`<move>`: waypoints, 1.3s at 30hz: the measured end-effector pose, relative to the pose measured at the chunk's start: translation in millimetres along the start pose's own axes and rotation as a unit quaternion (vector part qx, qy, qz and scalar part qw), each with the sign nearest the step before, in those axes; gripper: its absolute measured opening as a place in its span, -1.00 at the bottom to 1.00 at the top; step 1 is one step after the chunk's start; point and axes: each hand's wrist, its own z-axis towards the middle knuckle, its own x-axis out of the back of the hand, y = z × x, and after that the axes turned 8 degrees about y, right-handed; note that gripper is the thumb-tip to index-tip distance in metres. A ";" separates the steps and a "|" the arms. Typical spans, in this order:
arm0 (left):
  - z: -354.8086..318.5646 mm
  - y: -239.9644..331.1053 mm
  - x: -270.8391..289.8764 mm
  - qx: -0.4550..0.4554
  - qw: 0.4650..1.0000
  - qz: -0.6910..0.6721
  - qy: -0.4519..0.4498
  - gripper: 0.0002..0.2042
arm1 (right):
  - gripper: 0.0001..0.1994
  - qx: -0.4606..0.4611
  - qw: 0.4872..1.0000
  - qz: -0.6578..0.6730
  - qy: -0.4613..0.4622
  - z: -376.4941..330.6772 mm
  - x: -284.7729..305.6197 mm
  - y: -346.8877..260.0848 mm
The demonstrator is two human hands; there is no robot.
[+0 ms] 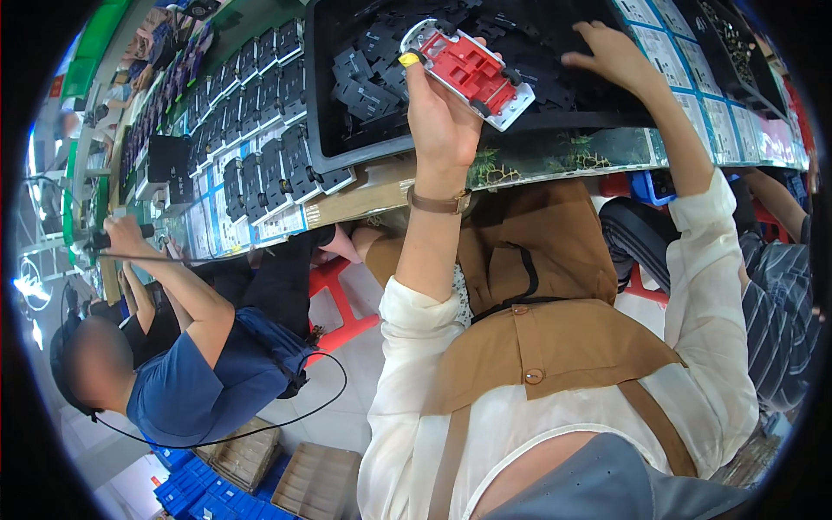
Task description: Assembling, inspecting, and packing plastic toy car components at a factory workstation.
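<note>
My left hand point(438, 121) grips a toy car point(468, 71) above the near edge of a large black tray point(555, 121). The car lies underside up, so its red inside, dark wheels and white rim show. A bit of yellow covers the tip of one of my left fingers. Over the tray's right side hovers my right hand point(611, 56), its fingers apart and nothing in them. Many flat black plastic plates point(368, 74) lie heaped in the tray beneath both hands.
Rows of toy car bodies with black undersides point(273, 178) stand left of the tray. A co-worker in a blue shirt point(186, 386) sits at the left, holding a dark tool. Another person's striped sleeve point(776, 295) is at the right. Blue crates point(204, 490) stand on the floor.
</note>
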 end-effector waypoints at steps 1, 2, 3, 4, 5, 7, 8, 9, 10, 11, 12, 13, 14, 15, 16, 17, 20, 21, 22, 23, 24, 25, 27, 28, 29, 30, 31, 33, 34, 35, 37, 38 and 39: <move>-0.1 0.7 1.9 -0.002 1.000 0.001 0.006 -0.52 | -0.40 0.008 1.000 0.004 -0.025 -4.3 -2.6 -2.8; 1.6 2.3 5.0 0.006 1.000 -0.007 0.002 -0.54 | -0.39 0.015 0.999 0.008 -0.051 -6.8 -8.2 -3.7; 3.4 2.7 4.7 0.009 1.000 -0.006 0.000 -0.54 | -0.39 0.037 0.998 0.003 -0.043 -10.5 -11.5 -0.6; 5.2 3.2 5.0 0.007 1.000 0.014 -0.011 -0.52 | -0.39 0.033 0.999 0.002 -0.043 -11.9 -12.7 2.8; 5.6 3.3 4.7 0.004 0.999 0.035 -0.022 -0.51 | -0.41 0.040 0.998 0.031 -0.032 -12.6 -13.3 5.6; 6.0 2.8 3.7 0.006 0.999 0.032 -0.019 -0.51 | -0.43 0.048 0.997 0.058 -0.020 -11.9 -17.7 11.7; 6.2 2.6 3.0 0.008 0.999 0.029 -0.015 -0.50 | -0.48 0.054 0.996 0.070 0.014 -12.7 -20.3 15.3; 6.7 2.1 3.6 0.006 0.999 0.029 -0.014 -0.50 | -0.53 0.062 0.994 0.082 0.048 -12.1 -20.4 14.7; 7.5 1.2 4.2 0.005 0.999 0.029 -0.017 -0.50 | -0.53 0.063 0.993 0.082 0.048 -10.6 -19.2 14.6; 8.1 0.6 4.1 0.005 0.999 0.028 -0.021 -0.50 | -0.57 0.046 0.989 0.135 0.044 -9.1 -16.6 14.9; 7.0 0.8 3.7 0.005 0.999 0.033 -0.016 -0.50 | -0.61 0.028 0.981 0.187 0.038 -8.3 -15.2 14.2; 6.3 1.1 2.9 0.003 0.999 0.032 -0.016 -0.50 | -0.66 0.053 0.983 0.156 0.086 -8.5 -15.6 16.9; 5.9 1.3 1.3 0.011 1.000 0.007 -0.012 -0.52 | -0.66 0.054 0.983 0.156 0.086 -7.3 -16.1 20.7; 4.7 1.8 1.5 0.019 1.000 -0.017 -0.007 -0.54 | -0.64 0.051 0.974 0.201 0.094 -6.2 -12.7 18.4; 3.9 1.9 2.3 0.018 1.000 -0.017 -0.007 -0.54 | -0.63 0.048 0.963 0.245 0.102 -5.8 -9.6 15.6; 3.2 1.6 3.5 0.015 1.000 -0.014 -0.009 -0.54 | -0.57 -0.020 0.932 0.353 0.079 -12.3 -8.5 10.1; 3.6 0.1 3.1 0.008 1.000 -0.009 -0.013 -0.54 | -0.60 -0.084 0.900 0.426 0.023 -18.4 12.4 -2.2; 3.2 0.2 3.5 0.004 1.000 -0.004 -0.011 -0.53 | -0.60 -0.081 0.900 0.428 0.021 -20.0 19.1 -3.8; 4.0 0.1 4.0 0.001 1.000 -0.004 -0.009 -0.53 | -0.61 -0.061 0.903 0.426 0.009 -21.2 25.8 -5.3; 6.1 -0.4 4.6 -0.007 1.000 0.013 -0.017 -0.51 | -0.59 -0.040 0.905 0.423 -0.002 -23.1 31.4 -7.3; 7.3 -0.3 5.5 -0.016 0.999 0.031 -0.024 -0.49 | -0.54 -0.043 0.900 0.434 -0.005 -26.2 35.9 -12.4; 8.4 -0.2 5.1 -0.018 0.999 0.025 -0.027 -0.48 | -0.54 -0.040 0.899 0.437 -0.007 -31.5 39.4 -25.7; 7.3 1.5 4.9 -0.026 0.999 0.014 -0.030 -0.47 | -0.58 0.017 0.862 0.468 0.193 -42.5 49.0 -64.8; 5.3 2.1 4.6 -0.024 0.999 0.005 -0.026 -0.44 | -0.64 0.067 0.865 0.458 0.192 -45.3 56.0 -79.4; 5.4 1.7 4.1 -0.025 0.999 0.007 -0.024 -0.44 | -0.66 0.060 0.883 0.415 0.211 -51.0 60.8 -96.7; 5.5 1.1 2.3 -0.037 0.999 -0.020 -0.032 -0.46 | -0.65 0.070 0.888 0.387 0.238 -55.1 66.7 -111.7; 6.0 -0.9 0.4 -0.047 0.997 -0.048 -0.039 -0.47 | -0.65 0.060 0.890 0.365 0.267 -56.5 56.6 -118.9; 3.4 -1.6 -0.9 -0.062 0.996 -0.032 -0.052 -0.46 | -0.63 0.056 0.887 0.337 0.312 -56.4 49.9 -137.1; 1.6 -0.3 -0.9 -0.067 0.996 -0.024 -0.063 -0.46 | -0.62 0.052 0.884 0.326 0.331 -55.2 46.5 -145.2; -0.4 0.8 -0.7 -0.071 0.995 -0.016 -0.073 -0.45 | -0.61 0.036 0.883 0.341 0.322 -54.7 43.4 -151.7; -3.0 1.2 0.4 -0.081 0.994 -0.016 -0.078 -0.48 | -0.61 0.039 0.887 0.321 0.329 -53.8 41.7 -159.7; -3.2 0.8 1.2 -0.089 0.994 0.000 -0.066 -0.53 | -0.61 0.042 0.892 0.299 0.336 -53.5 41.6 -162.6; -2.8 -0.4 2.5 -0.096 0.994 0.015 -0.055 -0.59 | -0.61 0.043 0.892 0.299 0.336 -53.2 42.1 -164.4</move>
